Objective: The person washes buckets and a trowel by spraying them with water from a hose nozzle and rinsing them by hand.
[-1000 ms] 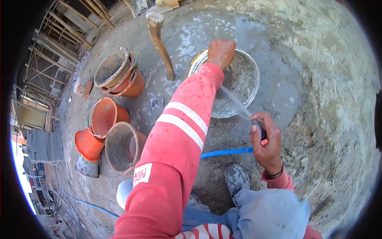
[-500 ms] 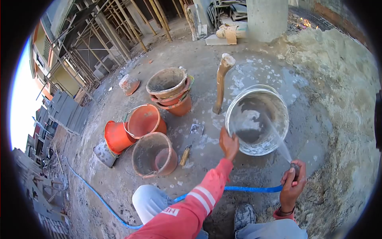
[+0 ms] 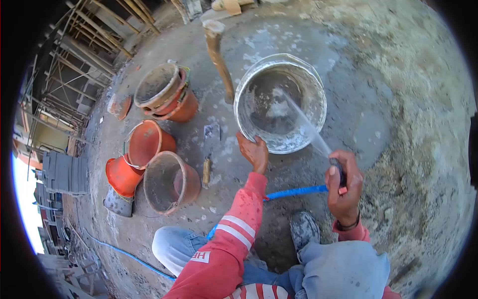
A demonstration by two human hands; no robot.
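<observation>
My left hand [image 3: 254, 153] grips the near-left edge of a white, mortar-smeared bucket [image 3: 321, 102], its fingertips partly hidden against the rim. Water and greyish residue show inside the bucket. In my right hand [image 3: 346, 187] is a dark hose nozzle [image 3: 340, 172], wrapped by the fingers, off the bucket's near-right side. From it a jet of water [image 3: 311, 130] sprays over the rim into the bucket. A blue hose [image 3: 298, 192] runs low behind my left forearm towards the right hand.
Left of the bucket stand stacked orange buckets [image 3: 186, 107], a large worn bucket [image 3: 154, 187] and a tipped orange bucket [image 3: 122, 174]. A wooden post [image 3: 219, 60], a short wooden-handled tool [image 3: 206, 170] and grey stacked blocks [image 3: 64, 172] are also around. The concrete floor is wet.
The view has tilted down and turned, so the buckets sit higher and further left. Water still sprays into the white bucket, and my left hand stays at its edge.
</observation>
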